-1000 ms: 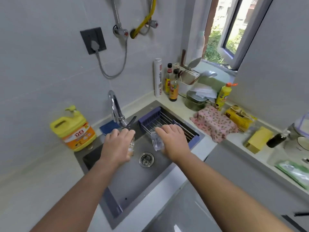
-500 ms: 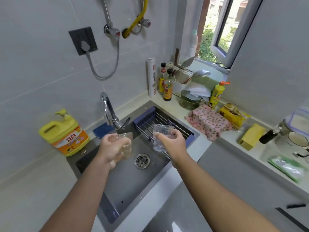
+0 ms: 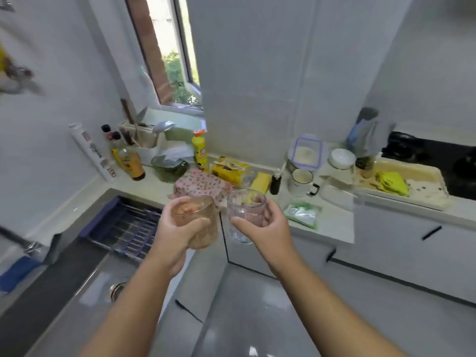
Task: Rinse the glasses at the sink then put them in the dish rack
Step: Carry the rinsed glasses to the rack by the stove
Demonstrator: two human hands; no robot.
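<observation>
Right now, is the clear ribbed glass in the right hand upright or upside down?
Upright: the clear ribbed glass has its open rim on top, held by the right hand.

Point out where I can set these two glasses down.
The dish rack across the sink's far end looks bare. The sink floor round the drain is free. Bare counter lies right of the green packet. Crowded: bottles, patterned cloth, mug.

Of the person only two arms and two hands are seen. The left forearm point(image 3: 134, 305) and the right forearm point(image 3: 322, 300) are bare along all their visible length. The left hand point(image 3: 175, 235) and the right hand point(image 3: 268, 233) are bare too. Finer details are blurred.
</observation>
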